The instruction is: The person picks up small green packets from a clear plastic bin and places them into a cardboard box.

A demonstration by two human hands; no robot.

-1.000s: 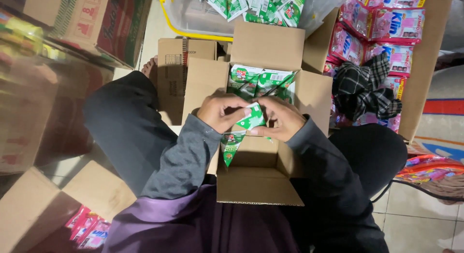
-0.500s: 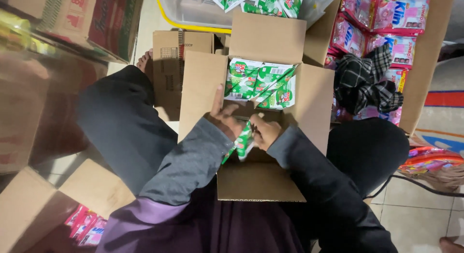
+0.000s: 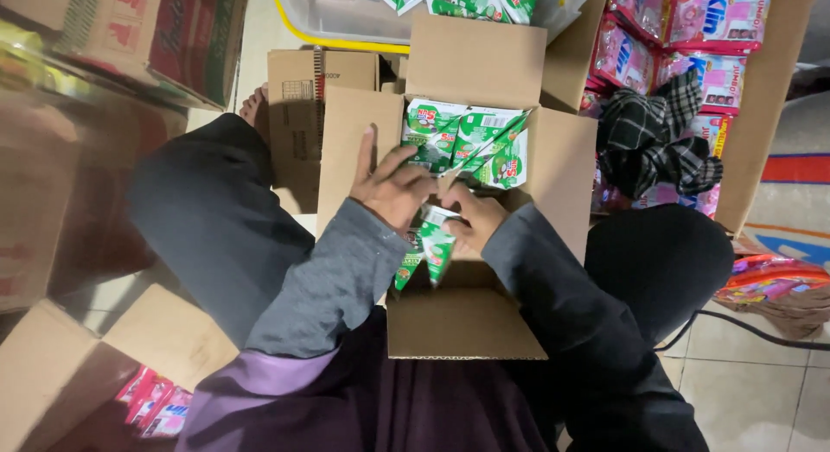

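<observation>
An open cardboard box (image 3: 467, 318) sits between my knees, its flaps spread outward. Several green and white sachets (image 3: 471, 141) lie in its far half. My left hand (image 3: 389, 184) rests over the box's left side with fingers spread, touching the sachets. My right hand (image 3: 475, 219) is beside it, fingers curled on a hanging strip of green sachets (image 3: 430, 245) that droops down between both wrists. Both arms wear grey sleeves.
A second cardboard box (image 3: 298, 98) stands at the left. A carton of pink packets (image 3: 692, 37) and a checked cloth (image 3: 657, 141) are at the right. A clear tub with yellow rim (image 3: 337, 20) is behind. Another box with red sachets (image 3: 156, 400) lies lower left.
Both hands moved forward and deeper into the box. The left hand opened and spread over the sachets. The strip now hangs lower between the wrists.
</observation>
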